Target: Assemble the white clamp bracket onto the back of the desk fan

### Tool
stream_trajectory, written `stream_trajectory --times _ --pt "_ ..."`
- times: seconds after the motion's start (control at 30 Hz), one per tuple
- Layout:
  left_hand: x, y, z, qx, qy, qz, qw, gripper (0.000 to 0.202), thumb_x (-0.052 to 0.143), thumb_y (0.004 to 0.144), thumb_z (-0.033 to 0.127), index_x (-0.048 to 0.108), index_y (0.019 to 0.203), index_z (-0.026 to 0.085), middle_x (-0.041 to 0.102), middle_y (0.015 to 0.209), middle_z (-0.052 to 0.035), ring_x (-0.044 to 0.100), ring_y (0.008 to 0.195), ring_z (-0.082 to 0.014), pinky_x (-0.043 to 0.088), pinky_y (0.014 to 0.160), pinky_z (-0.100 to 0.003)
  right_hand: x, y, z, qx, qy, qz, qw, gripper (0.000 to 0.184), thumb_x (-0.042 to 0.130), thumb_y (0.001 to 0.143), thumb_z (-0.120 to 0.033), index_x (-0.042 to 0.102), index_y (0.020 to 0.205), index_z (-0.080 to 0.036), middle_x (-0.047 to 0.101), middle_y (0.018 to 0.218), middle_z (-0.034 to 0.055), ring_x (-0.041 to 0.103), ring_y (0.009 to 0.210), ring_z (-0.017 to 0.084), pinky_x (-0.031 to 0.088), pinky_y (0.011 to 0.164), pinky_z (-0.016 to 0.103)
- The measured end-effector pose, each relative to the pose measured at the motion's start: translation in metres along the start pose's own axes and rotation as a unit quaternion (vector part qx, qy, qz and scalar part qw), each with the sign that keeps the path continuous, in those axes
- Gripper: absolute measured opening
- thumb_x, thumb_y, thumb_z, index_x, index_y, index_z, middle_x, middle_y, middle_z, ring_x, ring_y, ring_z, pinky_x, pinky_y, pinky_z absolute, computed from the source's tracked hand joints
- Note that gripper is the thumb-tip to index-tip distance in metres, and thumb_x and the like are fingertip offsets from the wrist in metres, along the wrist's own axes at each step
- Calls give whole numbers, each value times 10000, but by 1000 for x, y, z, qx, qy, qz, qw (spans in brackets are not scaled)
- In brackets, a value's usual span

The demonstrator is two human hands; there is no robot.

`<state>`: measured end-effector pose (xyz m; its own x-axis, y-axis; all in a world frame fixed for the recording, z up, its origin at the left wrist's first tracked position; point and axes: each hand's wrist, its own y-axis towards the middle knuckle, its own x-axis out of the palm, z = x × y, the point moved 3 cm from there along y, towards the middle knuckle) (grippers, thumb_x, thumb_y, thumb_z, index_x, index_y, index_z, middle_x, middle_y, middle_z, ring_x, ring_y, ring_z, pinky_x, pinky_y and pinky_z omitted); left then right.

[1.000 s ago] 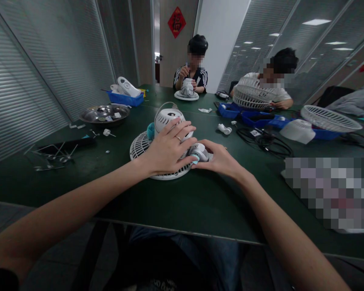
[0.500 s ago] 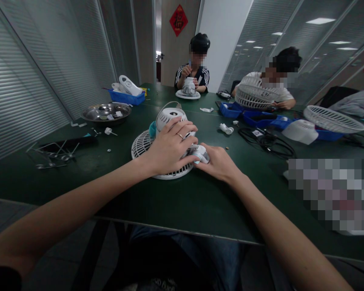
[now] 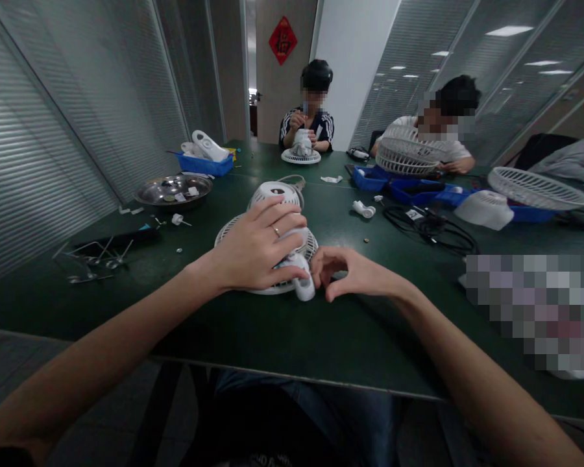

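Note:
A white fan head [image 3: 271,194] lies grille-down on the dark green table [image 3: 272,327], its motor housing upward. My left hand [image 3: 257,246] lies over the housing, fingers wrapped across its near side and thumb against a white neck joint [image 3: 304,279]. That joint sticks out toward me past the grille's rim. Just right of it is my right hand [image 3: 350,271], thumb spread away from curled fingers, nothing held between them. Its fingertips are close to the joint; whether they touch it I cannot tell. Much of the housing is hidden under my left hand.
A steel bowl [image 3: 172,194] with small parts and a wire stand [image 3: 95,259] are at left. Farther right are a white elbow piece [image 3: 363,209], black cable [image 3: 431,228] and blue trays [image 3: 370,176]. Two people sit across the table with fan parts.
My right hand has let go of the neck joint and opened its thumb. The fan head has turned, swinging the joint toward me. My left hand has stayed on the housing.

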<state>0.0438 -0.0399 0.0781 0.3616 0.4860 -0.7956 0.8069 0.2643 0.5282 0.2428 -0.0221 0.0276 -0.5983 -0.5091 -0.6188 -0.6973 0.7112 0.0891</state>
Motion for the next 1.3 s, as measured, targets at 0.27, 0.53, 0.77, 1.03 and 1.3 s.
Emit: stream_trajectory --times 0.27,0.53,0.77,1.03,1.3 --pt "-20 -64 -12 -303 -98 85 944 529 664 753 421 427 1173 203 471 1228 -119 491 1124 -293 476 889 -454 -81 -40 82 216 -333 345 851 203 573 826 -258 606 1006 -171 635 852 66 590 755 184 427 677 307" --pt "-22 -90 -42 -440 -223 -38 869 451 522 838 536 528 1159 219 651 1030 -53 615 945 -251 499 796 -389 -74 -44 103 266 -316 330 849 94 611 772 -268 657 826 -205 647 855 64 599 789 204 435 702 320" --pt "-13 -100 -42 -483 -113 -122 860 596 356 863 636 544 1189 173 647 1112 -113 619 970 -308 474 827 -427 -79 -41 105 248 -253 385 852 98 603 757 -264 626 807 -183 662 802 65 608 710 191 451 663 324" --pt "0 -82 -52 -451 -145 -116 873 557 385 858 634 534 1114 162 660 918 -97 633 812 -268 456 698 -354 -57 -25 7 -36 -213 606 766 112 604 812 -300 605 871 -206 644 836 29 604 724 166 490 679 317" --pt "46 -39 -54 -339 -305 -92 885 531 673 740 429 441 1123 143 638 1011 -116 630 890 -268 483 721 -363 20 20 -60 -263 -408 455 747 126 626 829 -166 600 931 -235 685 870 8 594 792 166 425 736 340"
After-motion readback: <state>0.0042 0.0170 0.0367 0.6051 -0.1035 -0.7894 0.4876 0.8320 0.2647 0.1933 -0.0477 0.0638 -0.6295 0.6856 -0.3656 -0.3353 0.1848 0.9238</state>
